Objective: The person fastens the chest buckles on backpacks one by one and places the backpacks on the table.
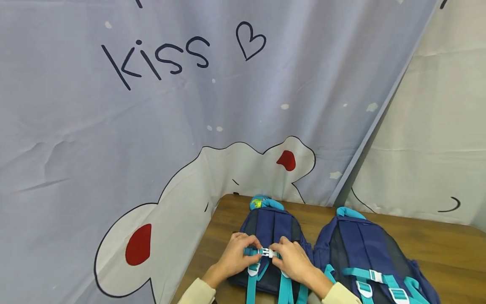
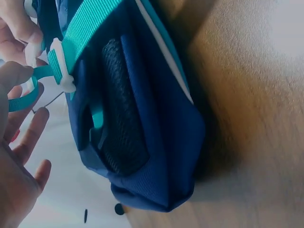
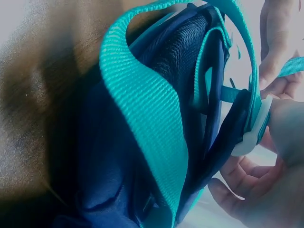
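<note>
A small navy backpack [image 1: 274,223] with teal straps lies on the table, its shoulder-strap side up. Across its straps sits a white side-release buckle [image 1: 266,252] on a teal chest strap. My left hand [image 1: 236,256] pinches the buckle's left end and its webbing between thumb and finger. Opposite it, my right hand [image 1: 294,258] pinches the buckle's right end. Whether the two halves are fully locked I cannot tell. In the left wrist view, a white strap adjuster [image 2: 61,66] hangs beside the left fingers. A teal shoulder strap [image 3: 147,109] loops up in the right wrist view.
To the right lies a second navy backpack [image 1: 358,240], its white chest buckle [image 1: 376,276] joined. Both packs rest on a brown wooden table [image 1: 440,249]. A printed grey curtain [image 1: 182,118] hangs along the left and back. A blue patterned item [image 1: 258,202] sits behind the first pack.
</note>
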`<state>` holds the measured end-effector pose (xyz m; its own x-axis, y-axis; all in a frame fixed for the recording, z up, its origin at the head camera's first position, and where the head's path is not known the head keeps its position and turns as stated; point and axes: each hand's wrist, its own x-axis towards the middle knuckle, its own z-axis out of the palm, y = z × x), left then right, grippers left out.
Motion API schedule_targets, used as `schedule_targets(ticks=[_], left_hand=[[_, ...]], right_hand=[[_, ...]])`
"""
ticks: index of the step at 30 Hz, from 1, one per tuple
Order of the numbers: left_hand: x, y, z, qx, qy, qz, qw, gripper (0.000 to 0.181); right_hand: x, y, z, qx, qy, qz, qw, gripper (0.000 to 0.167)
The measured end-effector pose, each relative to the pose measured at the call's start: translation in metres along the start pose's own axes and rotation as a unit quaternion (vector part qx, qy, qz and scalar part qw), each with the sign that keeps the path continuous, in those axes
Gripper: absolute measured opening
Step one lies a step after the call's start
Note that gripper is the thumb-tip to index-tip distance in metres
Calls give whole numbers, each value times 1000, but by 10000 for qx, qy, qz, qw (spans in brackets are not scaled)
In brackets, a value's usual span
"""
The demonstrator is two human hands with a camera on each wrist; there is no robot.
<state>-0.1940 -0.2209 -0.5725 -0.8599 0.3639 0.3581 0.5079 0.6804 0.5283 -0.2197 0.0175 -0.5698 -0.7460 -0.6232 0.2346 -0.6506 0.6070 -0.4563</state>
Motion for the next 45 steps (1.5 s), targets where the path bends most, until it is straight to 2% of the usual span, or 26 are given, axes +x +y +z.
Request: schedule_targets(ticks=[10,18,21,25,28,31,35,40,45], left_hand=[[-4,2,6,-29,425,360,9984,22],[-1,10,10,281,196,402,9986,20],[-3,10,11,469,216,480,9975,21],[-7,8,13,684,216,668,9952,22],[-9,5,15,851,242,830,9926,24],[-11,2,17,938,341,924,9907,25],[-12,-2,20,690,475,1084,9906,28],[-7,0,23,406,175,1293,9906,27],[-4,2,24,537,-90,1058,9929,26]], right_hand=[[-1,-1,-4,-162,-106,111,9998,29],[0,-7,-6,-311,-375,265,9985,29],[-1,-8,-6,-72,-529,297,9981,33],[-2,-5,-6,555,-809,490,9940,45],[-1,-3,-9,987,-828,579,9900,49],[1,-2,-11,1158,-783,478,9890,49],[2,-2,-13,931,-762,1,9927,46],[1,-3,-15,547,-645,-471,9953,45],[1,-4,-14,421,-611,-423,9963,48]])
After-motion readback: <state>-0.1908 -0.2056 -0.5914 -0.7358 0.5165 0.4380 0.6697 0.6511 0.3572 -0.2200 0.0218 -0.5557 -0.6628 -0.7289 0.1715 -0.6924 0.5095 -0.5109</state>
